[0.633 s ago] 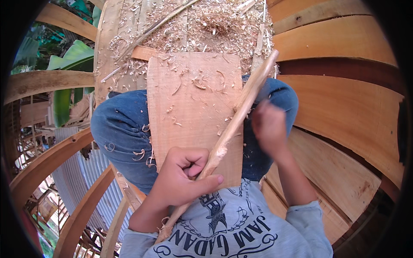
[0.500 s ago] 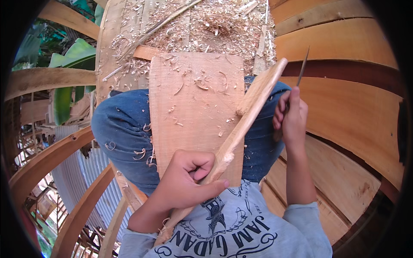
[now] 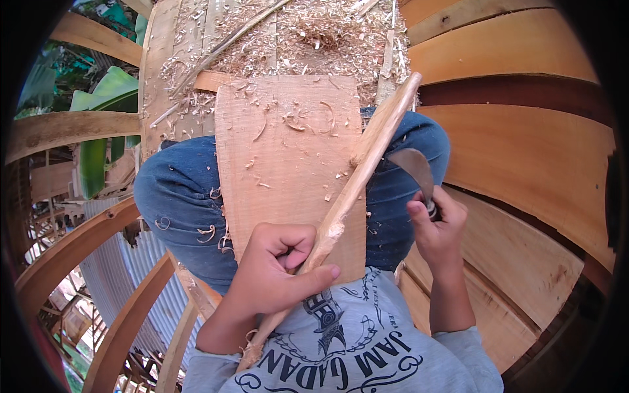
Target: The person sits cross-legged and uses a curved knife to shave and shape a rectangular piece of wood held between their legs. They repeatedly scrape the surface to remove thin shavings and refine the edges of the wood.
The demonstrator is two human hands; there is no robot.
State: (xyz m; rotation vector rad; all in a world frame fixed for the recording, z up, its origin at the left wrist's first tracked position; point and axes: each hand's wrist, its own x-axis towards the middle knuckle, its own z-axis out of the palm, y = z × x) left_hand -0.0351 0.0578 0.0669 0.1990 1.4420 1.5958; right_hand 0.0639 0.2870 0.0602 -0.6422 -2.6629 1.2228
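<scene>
1. Carved wooden piece (image 3: 375, 145): slants over right side of flat board (image 3: 275, 190).
2. Left hand (image 3: 280, 270): grip closed round piece, board's near end.
3. Right hand (image 3: 441, 226): grip wrapped on curved knife (image 3: 417, 168), right of board.
4. Shavings (image 3: 321, 34): beyond board.

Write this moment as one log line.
left hand: grips long wooden piece | right hand: holds curved-blade knife | curled shavings: on flat board

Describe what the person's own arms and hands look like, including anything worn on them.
The left hand and right hand are bare, without gloves. Both forearms are uncovered, and no watch or bracelet shows. Plain, light grey-blue sleeves end near the elbows.
</scene>
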